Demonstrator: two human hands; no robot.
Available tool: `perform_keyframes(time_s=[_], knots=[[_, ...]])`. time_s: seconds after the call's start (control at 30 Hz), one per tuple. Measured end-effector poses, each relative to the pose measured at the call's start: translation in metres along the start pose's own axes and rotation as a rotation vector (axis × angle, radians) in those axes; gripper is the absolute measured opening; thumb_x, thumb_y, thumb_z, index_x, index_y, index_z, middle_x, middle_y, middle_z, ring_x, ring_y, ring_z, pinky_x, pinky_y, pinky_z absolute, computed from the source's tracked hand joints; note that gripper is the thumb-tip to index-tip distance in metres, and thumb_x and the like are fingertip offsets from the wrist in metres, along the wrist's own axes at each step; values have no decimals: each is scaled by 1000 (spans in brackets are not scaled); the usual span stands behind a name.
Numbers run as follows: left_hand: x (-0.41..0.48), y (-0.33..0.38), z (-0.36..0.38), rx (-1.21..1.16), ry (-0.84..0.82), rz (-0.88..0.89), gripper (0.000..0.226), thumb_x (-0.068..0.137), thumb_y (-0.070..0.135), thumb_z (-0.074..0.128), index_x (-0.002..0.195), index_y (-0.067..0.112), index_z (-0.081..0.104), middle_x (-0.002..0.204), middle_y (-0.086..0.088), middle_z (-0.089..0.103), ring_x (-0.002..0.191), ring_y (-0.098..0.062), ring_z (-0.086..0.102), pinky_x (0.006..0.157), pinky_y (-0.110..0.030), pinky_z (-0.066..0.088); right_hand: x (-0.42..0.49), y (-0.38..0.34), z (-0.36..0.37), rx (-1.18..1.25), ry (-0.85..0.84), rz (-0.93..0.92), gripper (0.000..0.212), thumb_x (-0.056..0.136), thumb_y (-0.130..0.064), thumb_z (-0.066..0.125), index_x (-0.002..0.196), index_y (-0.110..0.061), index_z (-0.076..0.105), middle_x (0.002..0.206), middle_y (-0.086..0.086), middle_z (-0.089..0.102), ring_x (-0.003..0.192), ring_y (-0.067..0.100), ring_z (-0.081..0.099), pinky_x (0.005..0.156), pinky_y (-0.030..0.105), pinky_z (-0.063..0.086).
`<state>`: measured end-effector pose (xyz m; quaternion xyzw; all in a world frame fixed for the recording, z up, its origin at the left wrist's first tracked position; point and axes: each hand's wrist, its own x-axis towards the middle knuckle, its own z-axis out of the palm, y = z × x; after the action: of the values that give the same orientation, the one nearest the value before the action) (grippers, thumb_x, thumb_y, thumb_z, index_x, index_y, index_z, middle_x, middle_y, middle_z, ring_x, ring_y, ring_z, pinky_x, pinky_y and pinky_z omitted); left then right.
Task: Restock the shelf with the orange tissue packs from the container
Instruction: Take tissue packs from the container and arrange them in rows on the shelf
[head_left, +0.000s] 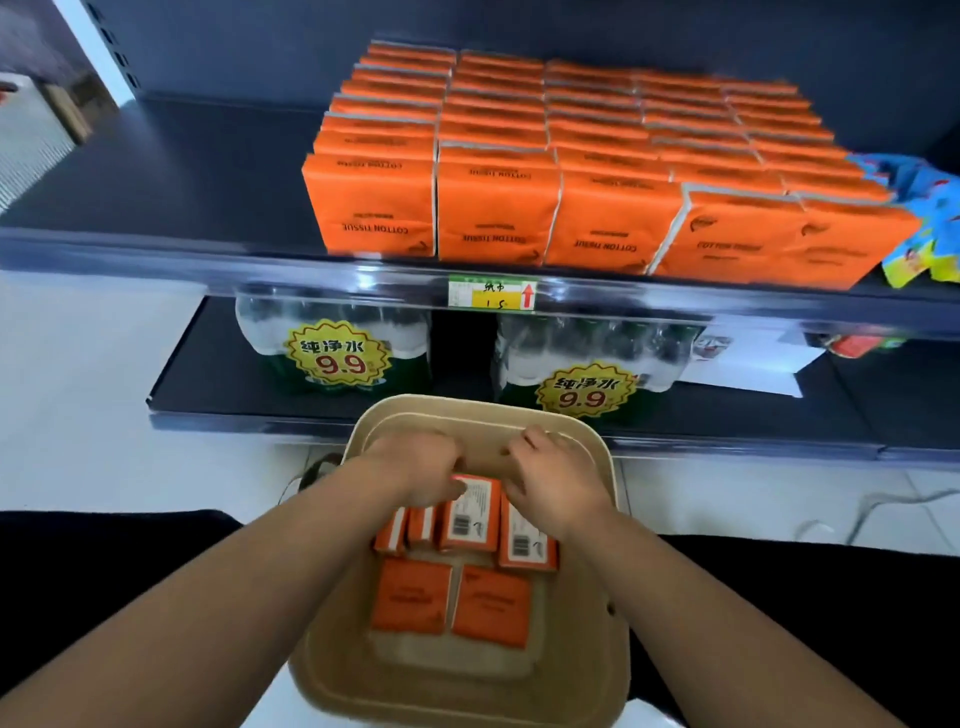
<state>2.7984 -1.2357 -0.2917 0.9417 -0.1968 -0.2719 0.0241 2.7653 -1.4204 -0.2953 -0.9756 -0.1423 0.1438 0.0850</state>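
- Left water pack (332, 343) and right water pack (587, 358), each with a yellow "9.9" sticker.
- Price tag (492, 294) with red arrow.
- Blue packets (930, 223), far right.
- Cable (893, 500) on floor (78, 364).

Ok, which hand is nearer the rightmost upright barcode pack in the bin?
Right. The right hand lies over the top end of the rightmost pack; the left hand is further left, beyond the other barcode pack.

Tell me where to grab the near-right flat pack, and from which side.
Best take the flat pack by its near edge, thumb on top, coming from the near side: bare container floor lies there, while upright packs crowd its far edge.
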Motion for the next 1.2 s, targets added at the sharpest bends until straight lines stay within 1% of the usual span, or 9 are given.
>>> perform_keyframes(time_s=[0.3,0.4,0.47,0.57,0.63,0.83,0.97,1.03,1.2], knots=[[18,-7,122,2,-299,-43,47,92,34,56,134,17,49,136,-12,54,123,-29,53,100,-37,44,6,18,110,-19,-323,132,37,96,-26,45,132,-18,47,134,8,48,122,31,47,94,41,44],[20,-17,165,-16,-378,21,45,97,33,49,134,8,46,121,-12,60,98,-22,67,93,-32,52,2,25,142,-74,-444,98,37,98,-16,37,133,-14,46,136,11,46,123,32,48,98,41,45],[22,-17,192,-432,-343,-91,42,102,27,36,139,7,39,105,-10,58,73,-15,70,81,-32,58,4,28,165,-90,-543,29,40,101,-19,30,138,-14,45,141,14,47,126,32,50,103,40,43],[22,-31,208,32,-309,146,57,99,38,46,143,4,34,131,-11,50,115,-19,57,102,-25,41,-5,19,195,255,-485,203,38,104,-37,35,130,-22,58,120,11,68,108,28,66,93,40,52],[20,-33,209,-118,-353,-21,73,93,45,54,149,6,26,152,-11,30,141,-26,29,115,-25,18,-9,21,203,175,-539,79,37,98,-25,52,134,-18,55,125,10,64,116,27,61,103,39,46],[22,-35,217,-305,-307,-53,78,95,45,51,153,9,13,159,-14,19,146,-25,24,119,-28,18,-19,20,213,208,-644,156,77,82,-5,61,150,-15,25,159,9,11,138,35,33,112,38,34],[26,-29,223,-435,-292,-180,74,98,27,50,154,8,5,159,-14,15,138,-12,37,112,-23,31,-18,16,220,164,-634,187,82,86,-8,60,154,-17,14,159,8,10,143,36,21,113,43,32],[24,-27,226,-290,-294,-174,76,95,32,51,155,12,8,159,-15,13,142,-31,27,116,-36,27,-17,15,221,129,-654,200,78,90,-11,57,154,-17,13,154,13,20,139,36,26,110,45,34],[24,-24,236,-143,-357,-60,69,85,54,60,139,17,41,141,-13,34,126,-30,39,106,-41,37,-18,14,220,15,-688,186,53,97,-14,45,147,-9,30,152,16,22,138,36,25,106,47,35]])
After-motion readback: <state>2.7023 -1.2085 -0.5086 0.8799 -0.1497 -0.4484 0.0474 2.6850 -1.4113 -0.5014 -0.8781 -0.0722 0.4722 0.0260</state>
